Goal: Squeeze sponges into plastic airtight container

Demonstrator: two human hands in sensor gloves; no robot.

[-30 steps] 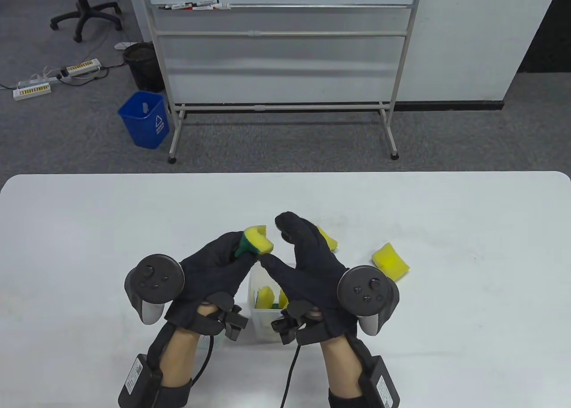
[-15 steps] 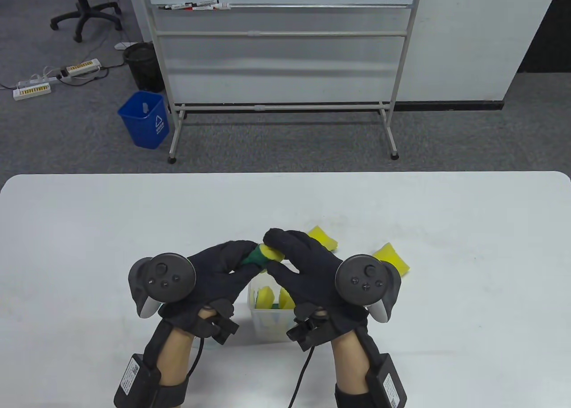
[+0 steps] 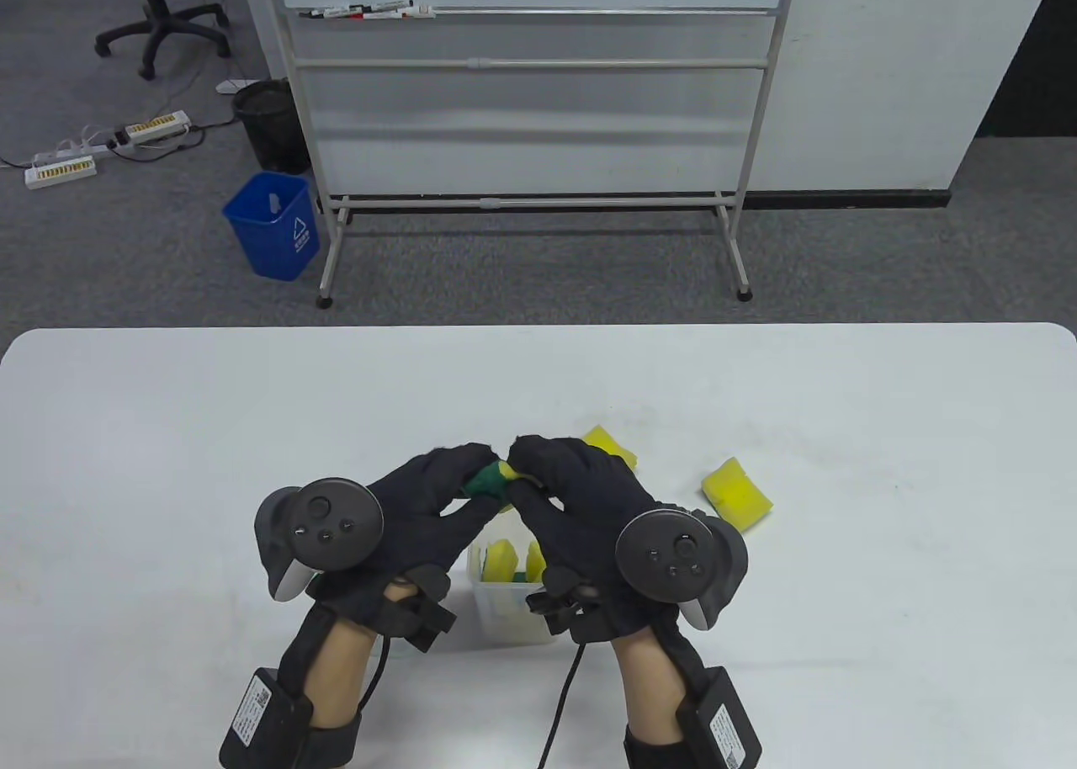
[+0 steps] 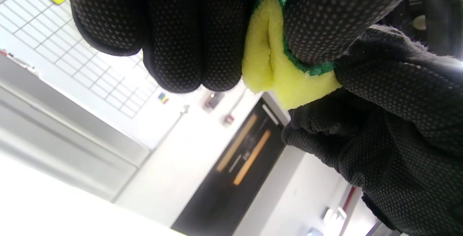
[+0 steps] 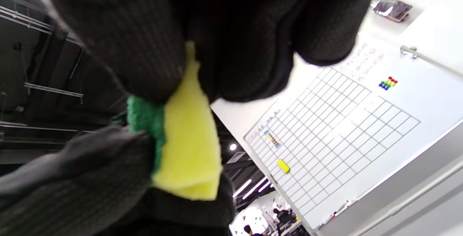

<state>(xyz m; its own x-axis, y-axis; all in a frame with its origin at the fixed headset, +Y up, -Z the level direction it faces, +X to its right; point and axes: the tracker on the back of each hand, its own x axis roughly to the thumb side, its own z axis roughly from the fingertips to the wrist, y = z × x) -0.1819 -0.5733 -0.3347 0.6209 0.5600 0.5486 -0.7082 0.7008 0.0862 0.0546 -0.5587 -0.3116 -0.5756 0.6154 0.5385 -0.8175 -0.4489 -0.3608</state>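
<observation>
Table view: we see the left hand (image 3: 404, 508) and the right hand (image 3: 580, 500) meeting fingertip to fingertip above the white surface (image 3: 168, 466), both pinching one yellow foam sponge with a green scouring layer (image 3: 490, 481), folded small between them. It is held in the air just above the clear plastic airtight container (image 3: 505, 613), which stands between the wrists and holds yellow sponge pieces (image 3: 501, 557). Two more yellow sponges lie on the surface to the right: one (image 3: 612, 447) just behind the right hand, one (image 3: 738, 493) further right. Beyond the surface, a blue waste bin (image 3: 273, 224) bears a white triangular recycling mark; its small lettering is unreadable.

Left wrist view: the left hand's grip (image 4: 253, 37) is clamped on the sponge (image 4: 275, 69), creased down its yellow face, green edge against the thumb.

Right wrist view: the right hand's grip (image 5: 188, 80) is clamped on the same sponge (image 5: 188, 145), yellow corner hanging free. A gridded whiteboard (image 5: 343, 131) behind carries red writing too blurred to read.
</observation>
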